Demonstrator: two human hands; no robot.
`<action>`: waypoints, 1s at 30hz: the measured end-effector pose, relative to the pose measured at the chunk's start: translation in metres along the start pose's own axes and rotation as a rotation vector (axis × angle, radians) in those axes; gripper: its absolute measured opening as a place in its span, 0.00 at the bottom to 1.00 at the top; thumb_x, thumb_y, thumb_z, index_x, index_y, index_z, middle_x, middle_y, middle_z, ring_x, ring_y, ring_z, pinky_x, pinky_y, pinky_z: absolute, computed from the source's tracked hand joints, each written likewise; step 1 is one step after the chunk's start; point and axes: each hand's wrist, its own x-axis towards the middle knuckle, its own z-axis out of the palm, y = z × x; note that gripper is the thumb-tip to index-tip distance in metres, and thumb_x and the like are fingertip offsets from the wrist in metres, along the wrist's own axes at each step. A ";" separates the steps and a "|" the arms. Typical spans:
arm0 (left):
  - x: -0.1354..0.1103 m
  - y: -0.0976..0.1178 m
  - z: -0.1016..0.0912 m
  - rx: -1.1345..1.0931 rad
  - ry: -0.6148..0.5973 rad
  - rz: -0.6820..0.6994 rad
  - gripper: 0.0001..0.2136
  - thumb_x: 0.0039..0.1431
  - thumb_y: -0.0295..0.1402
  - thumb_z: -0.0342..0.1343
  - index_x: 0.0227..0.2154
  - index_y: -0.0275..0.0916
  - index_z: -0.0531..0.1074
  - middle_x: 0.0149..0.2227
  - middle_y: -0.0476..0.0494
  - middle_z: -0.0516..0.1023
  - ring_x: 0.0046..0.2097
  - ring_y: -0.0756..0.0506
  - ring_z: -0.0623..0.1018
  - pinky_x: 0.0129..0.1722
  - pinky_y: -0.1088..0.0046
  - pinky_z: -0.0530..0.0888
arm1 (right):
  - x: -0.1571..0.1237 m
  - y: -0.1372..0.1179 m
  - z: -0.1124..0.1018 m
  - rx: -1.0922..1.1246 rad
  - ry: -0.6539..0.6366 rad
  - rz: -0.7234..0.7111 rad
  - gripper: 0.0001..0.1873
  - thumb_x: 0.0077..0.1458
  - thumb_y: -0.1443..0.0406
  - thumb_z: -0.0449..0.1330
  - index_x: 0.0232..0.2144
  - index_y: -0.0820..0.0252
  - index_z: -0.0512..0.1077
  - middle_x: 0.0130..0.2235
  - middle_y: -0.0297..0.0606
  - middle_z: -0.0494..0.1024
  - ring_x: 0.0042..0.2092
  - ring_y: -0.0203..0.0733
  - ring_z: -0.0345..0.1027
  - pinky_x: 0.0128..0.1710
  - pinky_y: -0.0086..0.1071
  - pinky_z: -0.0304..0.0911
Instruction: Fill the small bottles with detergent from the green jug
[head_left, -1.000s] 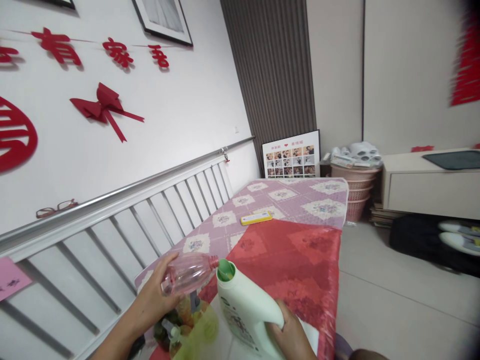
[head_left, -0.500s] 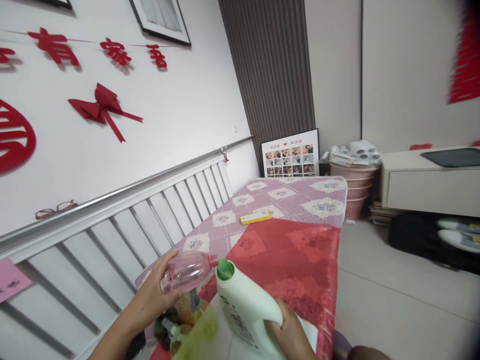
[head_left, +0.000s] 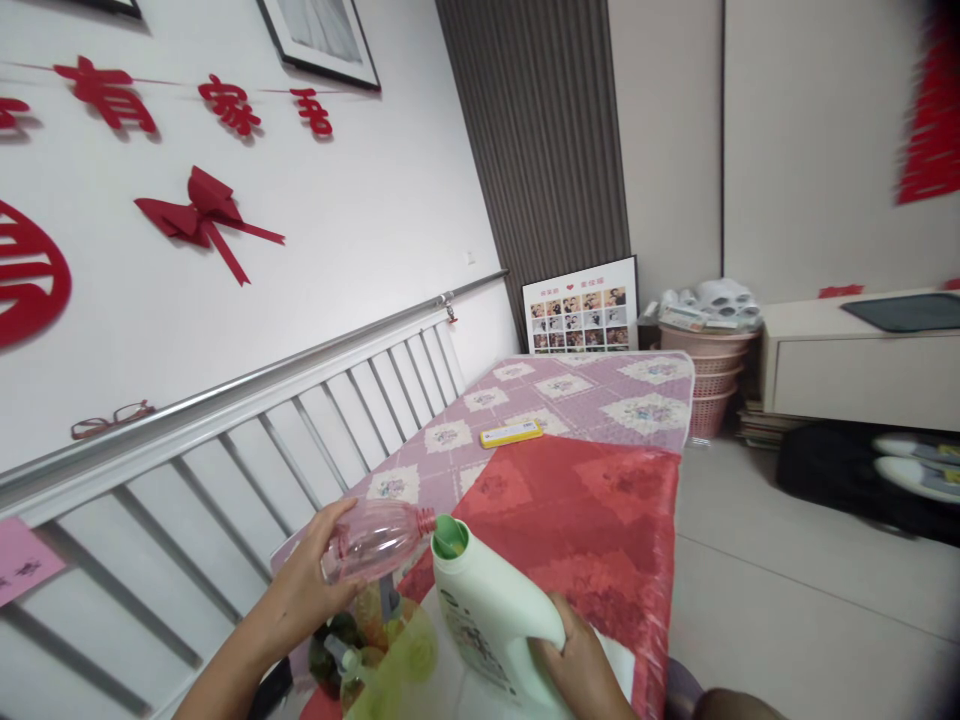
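Held empty-looking pink bottle on its side in left hand, nearly touching open spout of green jug gripped by right hand; no liquid seen passing.

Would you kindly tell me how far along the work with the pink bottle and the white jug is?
Done: the white jug is open, cap off. In hand: the left hand tips the pink bottle sideways, neck at the jug's mouth; the right hand has a grip on its handle. Left: the bottle looks nearly empty, so probably little; neither is capped.
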 end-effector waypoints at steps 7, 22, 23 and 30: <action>0.002 0.003 -0.002 0.007 -0.006 0.020 0.34 0.47 0.33 0.57 0.59 0.42 0.54 0.61 0.38 0.59 0.61 0.37 0.64 0.59 0.56 0.63 | 0.000 0.000 0.000 0.010 0.012 -0.008 0.08 0.45 0.66 0.50 0.30 0.56 0.66 0.29 0.38 0.78 0.33 0.46 0.74 0.34 0.34 0.66; 0.003 0.002 -0.003 0.019 0.030 0.065 0.34 0.46 0.31 0.58 0.58 0.46 0.55 0.59 0.41 0.61 0.59 0.37 0.67 0.58 0.55 0.65 | 0.000 -0.001 0.000 0.050 0.057 0.003 0.07 0.43 0.65 0.52 0.28 0.55 0.68 0.27 0.35 0.79 0.31 0.45 0.73 0.32 0.33 0.65; 0.003 0.003 -0.003 0.021 0.033 0.066 0.34 0.45 0.31 0.58 0.58 0.46 0.56 0.59 0.41 0.61 0.59 0.38 0.67 0.58 0.55 0.65 | 0.001 0.000 0.001 0.048 0.056 0.004 0.07 0.43 0.65 0.52 0.28 0.55 0.68 0.27 0.35 0.79 0.31 0.45 0.73 0.32 0.33 0.65; 0.004 0.002 -0.005 0.042 0.018 0.081 0.35 0.45 0.31 0.58 0.58 0.45 0.55 0.60 0.40 0.61 0.60 0.38 0.65 0.59 0.57 0.64 | 0.001 0.002 0.001 0.031 0.024 0.002 0.07 0.45 0.66 0.51 0.30 0.55 0.66 0.29 0.37 0.78 0.33 0.46 0.74 0.33 0.34 0.65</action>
